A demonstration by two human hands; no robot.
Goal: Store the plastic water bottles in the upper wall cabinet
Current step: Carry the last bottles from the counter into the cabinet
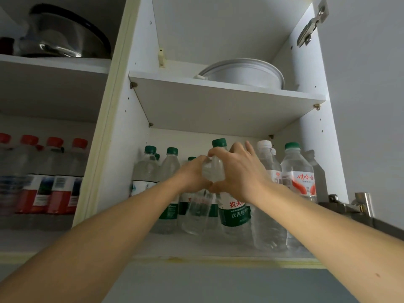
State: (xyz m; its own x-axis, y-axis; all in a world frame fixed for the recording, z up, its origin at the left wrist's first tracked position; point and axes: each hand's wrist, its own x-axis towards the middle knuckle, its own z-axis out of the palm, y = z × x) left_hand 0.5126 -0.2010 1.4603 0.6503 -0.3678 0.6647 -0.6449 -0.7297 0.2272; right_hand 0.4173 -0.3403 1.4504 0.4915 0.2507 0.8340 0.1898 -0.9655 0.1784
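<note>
On the lower shelf [218,248] of the open upper wall cabinet stand several plastic water bottles. A green-capped bottle [234,212] with a green label is at the front middle. Both my hands meet on its clear shoulder. My left hand [193,174] curls its fingers round the shoulder from the left. My right hand [239,171] wraps it from the right, thumb hooked under the cap. A blurred clear bottle [196,215] leans just below my left wrist. More green-capped bottles [146,169] stand to the left. A white-capped bottle [267,167] and a red-labelled one [298,178] stand to the right.
The upper shelf [218,99] carries a white round pot [247,72]. In the left compartment are red-capped bottles [54,178], with a steel pot [63,36] on the shelf above them. The open door's hinges [311,25] stick out on the right, and a metal fitting [354,206] lies low on that side.
</note>
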